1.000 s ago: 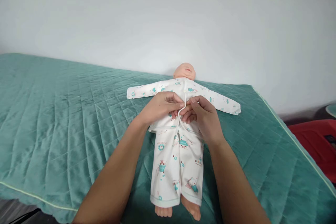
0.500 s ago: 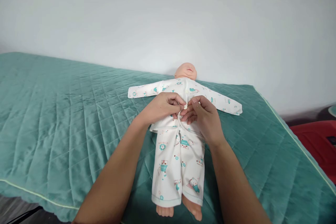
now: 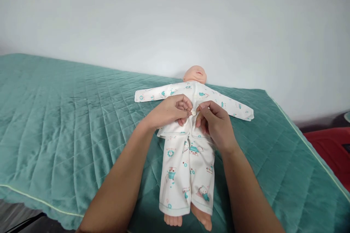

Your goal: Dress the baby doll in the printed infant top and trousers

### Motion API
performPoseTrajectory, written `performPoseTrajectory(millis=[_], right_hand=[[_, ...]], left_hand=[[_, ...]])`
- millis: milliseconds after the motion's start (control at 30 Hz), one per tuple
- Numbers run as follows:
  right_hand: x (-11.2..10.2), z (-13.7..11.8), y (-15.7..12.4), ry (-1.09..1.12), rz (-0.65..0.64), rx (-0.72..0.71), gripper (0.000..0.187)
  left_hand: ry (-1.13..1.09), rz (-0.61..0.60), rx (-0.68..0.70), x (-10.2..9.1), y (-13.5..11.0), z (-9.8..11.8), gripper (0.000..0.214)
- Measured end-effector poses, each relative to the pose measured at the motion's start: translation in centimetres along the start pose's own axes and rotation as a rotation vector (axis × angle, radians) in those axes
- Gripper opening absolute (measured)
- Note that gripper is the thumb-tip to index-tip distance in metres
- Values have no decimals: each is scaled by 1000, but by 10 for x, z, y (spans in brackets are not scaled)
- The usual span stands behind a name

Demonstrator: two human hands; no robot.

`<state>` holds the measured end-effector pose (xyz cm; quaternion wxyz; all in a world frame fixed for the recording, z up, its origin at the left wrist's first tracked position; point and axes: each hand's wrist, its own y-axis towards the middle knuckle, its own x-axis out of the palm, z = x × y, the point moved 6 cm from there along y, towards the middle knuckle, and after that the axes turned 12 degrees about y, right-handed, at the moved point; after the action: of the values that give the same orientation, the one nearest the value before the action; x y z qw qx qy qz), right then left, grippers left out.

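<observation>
A baby doll [image 3: 195, 74] lies on its back on a teal quilted bed cover [image 3: 68, 116], dressed in a white printed shirt [image 3: 216, 100] and matching trousers [image 3: 188, 174], bare feet toward me. My left hand [image 3: 169, 111] and my right hand [image 3: 214, 122] meet over the doll's belly. Both pinch the shirt's thin white tie string [image 3: 193, 113], which shows only as a small knot between the fingertips. The doll's sleeves are spread out to both sides.
A white wall [image 3: 175, 25] runs directly behind the doll's head. The bed's right edge slants down past a red object [image 3: 330, 153] on the floor. The bed's front edge is at the lower left.
The loose loop of string between my fingers has been drawn in to a small knot. Both hands stayed over the doll's belly, fingertips closer together.
</observation>
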<state>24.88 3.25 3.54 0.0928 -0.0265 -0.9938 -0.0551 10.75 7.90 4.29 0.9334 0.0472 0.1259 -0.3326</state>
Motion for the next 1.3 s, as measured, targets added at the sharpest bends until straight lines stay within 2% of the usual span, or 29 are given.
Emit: performPoseTrajectory(millis=[100, 267, 367, 467, 567, 633, 733, 833, 933, 1033, 1167, 1300], right_hand=[[-2, -2, 0, 44, 31, -11, 20], [-3, 0, 1, 114, 48, -21, 22], [-5, 1, 1, 160, 71, -56, 23], [-14, -4, 0, 122, 211, -181, 23], [-22, -15, -4, -79, 338, -365, 17], [-21, -21, -5, -208, 322, -448, 13], [-15, -22, -5, -333, 226, -500, 8], [-11, -19, -4, -404, 162, -490, 15], [-18, -9, 1, -350, 186, -425, 19], [-27, 3, 8, -283, 221, -328, 24], [-29, 10, 13, -385, 228, -259, 36], [-27, 12, 14, -455, 181, -233, 46]], left_hand=[[-13, -36, -33, -1, -3, -1, 18], [47, -190, -47, 2, -8, 1, 28], [53, -202, -48, 1, -9, 1, 22], [6, -167, -26, -2, -8, 0, 18], [-41, -95, 1, -6, -4, -2, 21], [-74, 23, 31, -12, -2, -4, 21], [-77, 178, 63, -21, 0, -5, 19], [27, 131, 60, -19, -1, -3, 23], [176, 69, 110, -13, -4, 6, 36], [357, 76, 166, -9, -6, 14, 43], [550, 85, 168, -2, -4, 15, 35], [611, 94, 171, -2, 0, 12, 22]])
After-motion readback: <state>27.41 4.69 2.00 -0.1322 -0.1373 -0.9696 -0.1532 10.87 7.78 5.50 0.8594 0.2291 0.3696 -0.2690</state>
